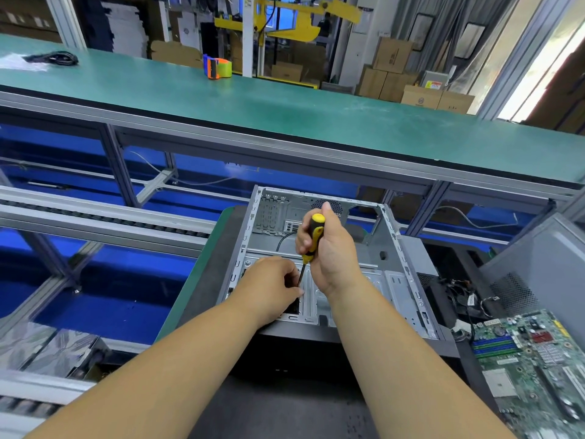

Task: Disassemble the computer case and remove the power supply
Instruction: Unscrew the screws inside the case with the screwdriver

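Computer case (392,274) open side up, long axis away; right hand (329,248) grips upright screwdriver (313,237), left hand (272,286) pinches shaft.

I see a dark mat (209,299) over a green-edged work table (177,312); the opened computer case (395,280) lies on its side on that mat; a bare motherboard (531,369) lies to its right, with loose cables (465,299) between them; a grey side panel (544,264) stands at the far right; beyond, I see a long green bench (285,103) carrying an orange tape dispenser (218,67) and a black cable coil (53,58).
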The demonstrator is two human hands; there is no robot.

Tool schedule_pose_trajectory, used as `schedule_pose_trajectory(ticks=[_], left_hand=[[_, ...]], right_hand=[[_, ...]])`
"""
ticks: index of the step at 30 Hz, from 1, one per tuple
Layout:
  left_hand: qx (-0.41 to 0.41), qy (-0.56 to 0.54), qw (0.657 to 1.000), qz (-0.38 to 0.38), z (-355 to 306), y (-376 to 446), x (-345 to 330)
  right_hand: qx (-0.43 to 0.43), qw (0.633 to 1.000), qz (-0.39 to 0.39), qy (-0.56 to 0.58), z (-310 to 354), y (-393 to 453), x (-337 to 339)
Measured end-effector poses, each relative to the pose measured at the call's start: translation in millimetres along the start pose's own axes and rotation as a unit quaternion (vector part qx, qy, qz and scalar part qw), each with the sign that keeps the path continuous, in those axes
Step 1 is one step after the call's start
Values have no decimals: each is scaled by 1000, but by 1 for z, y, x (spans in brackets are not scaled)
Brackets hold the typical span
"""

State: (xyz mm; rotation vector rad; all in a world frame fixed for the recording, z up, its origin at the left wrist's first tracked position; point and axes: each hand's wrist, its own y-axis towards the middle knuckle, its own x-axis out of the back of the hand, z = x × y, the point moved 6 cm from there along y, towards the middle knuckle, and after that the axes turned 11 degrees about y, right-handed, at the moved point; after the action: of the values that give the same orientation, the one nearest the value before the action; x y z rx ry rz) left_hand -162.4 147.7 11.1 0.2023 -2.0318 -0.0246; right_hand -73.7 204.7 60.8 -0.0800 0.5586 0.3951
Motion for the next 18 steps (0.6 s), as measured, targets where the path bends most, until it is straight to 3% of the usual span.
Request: schedule_pose_trajectory(ticks=[11, 16, 18], left_hand=[[14, -21, 1000, 8, 2, 1, -3], [35, -32, 999, 14, 4, 2, -2], [35, -31, 999, 12, 4, 1, -2]], right_hand=[[-36, 999, 19, 12, -3, 2, -9], [-7, 997, 75, 35, 4, -2, -12], [17, 997, 72, -5, 6, -5, -8]])
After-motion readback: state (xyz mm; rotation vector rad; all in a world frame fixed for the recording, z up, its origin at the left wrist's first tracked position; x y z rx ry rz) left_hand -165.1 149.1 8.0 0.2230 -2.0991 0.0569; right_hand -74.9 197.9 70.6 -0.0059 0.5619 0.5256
